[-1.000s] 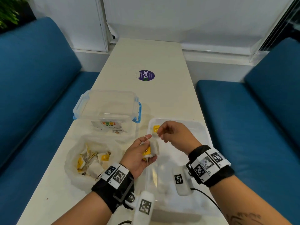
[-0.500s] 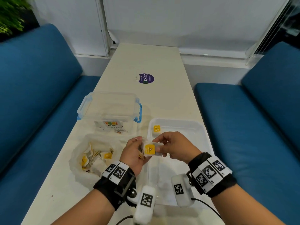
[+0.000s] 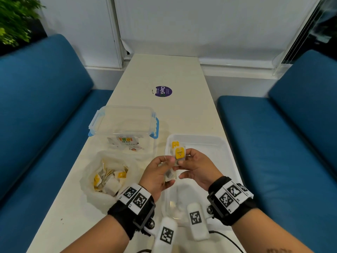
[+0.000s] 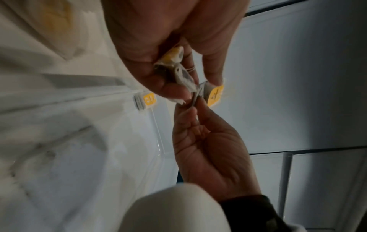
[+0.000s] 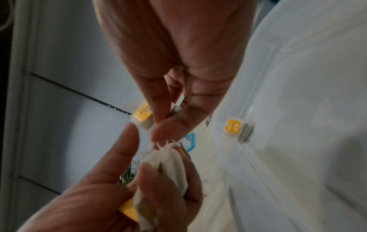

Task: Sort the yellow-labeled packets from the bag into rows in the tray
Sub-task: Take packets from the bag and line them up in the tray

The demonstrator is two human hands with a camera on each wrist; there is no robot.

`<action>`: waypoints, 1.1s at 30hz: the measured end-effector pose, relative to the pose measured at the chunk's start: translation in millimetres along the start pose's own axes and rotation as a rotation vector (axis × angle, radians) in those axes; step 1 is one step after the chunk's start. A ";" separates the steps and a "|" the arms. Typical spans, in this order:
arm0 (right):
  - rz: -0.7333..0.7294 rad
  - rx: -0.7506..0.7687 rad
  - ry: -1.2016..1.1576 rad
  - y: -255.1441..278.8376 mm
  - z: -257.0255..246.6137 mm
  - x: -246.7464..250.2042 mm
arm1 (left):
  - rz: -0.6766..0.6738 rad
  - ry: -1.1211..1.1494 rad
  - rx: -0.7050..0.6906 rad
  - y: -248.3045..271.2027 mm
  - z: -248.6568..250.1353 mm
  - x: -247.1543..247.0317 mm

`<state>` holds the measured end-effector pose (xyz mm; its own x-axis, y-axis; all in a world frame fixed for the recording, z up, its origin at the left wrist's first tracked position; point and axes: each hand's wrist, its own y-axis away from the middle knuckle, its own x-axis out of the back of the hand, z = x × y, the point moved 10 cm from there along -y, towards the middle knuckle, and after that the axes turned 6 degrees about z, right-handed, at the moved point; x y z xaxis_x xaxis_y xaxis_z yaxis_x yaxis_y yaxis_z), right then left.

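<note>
Above the tray (image 3: pixel 215 143), near its far-left corner: right hand (image 3: pixel 197 168) pinches one yellow-labeled packet (image 3: pixel 179 153); left hand (image 3: pixel 158 175) grips spare packets (image 3: pixel 170 175). One placed packet (image 3: pixel 175 144) lies just beyond. Step: placing. Next, set it beside that one, aligned.

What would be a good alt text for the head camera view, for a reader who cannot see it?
Two hands hold yellow-labeled packets above a white tray: the right hand pinches one packet, the left hand grips more. One packet lies in the tray's far left corner; a bag of packets sits left.
</note>
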<state>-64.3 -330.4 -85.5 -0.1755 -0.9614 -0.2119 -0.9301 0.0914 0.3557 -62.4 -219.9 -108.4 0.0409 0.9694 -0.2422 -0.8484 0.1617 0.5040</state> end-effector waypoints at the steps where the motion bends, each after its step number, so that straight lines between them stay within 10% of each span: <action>1: -0.003 0.011 0.027 0.9 -0.8 -0.5 | 0.008 -0.026 -0.012 0.2 1.3 1.0; 10: 0.228 0.190 0.324 -7.8 -25.8 27.8 | 0.089 -0.089 -0.054 -5.8 8.2 12.3; 33: 0.304 -0.235 0.640 -119.5 45.7 59.4 | 0.097 0.102 0.110 -18.5 -23.0 28.6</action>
<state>21.7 -386.6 -182.2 -0.1256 -0.8723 0.4725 -0.7642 0.3888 0.5146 -57.7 -199.4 -143.7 -0.0968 0.9586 -0.2677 -0.7827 0.0929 0.6155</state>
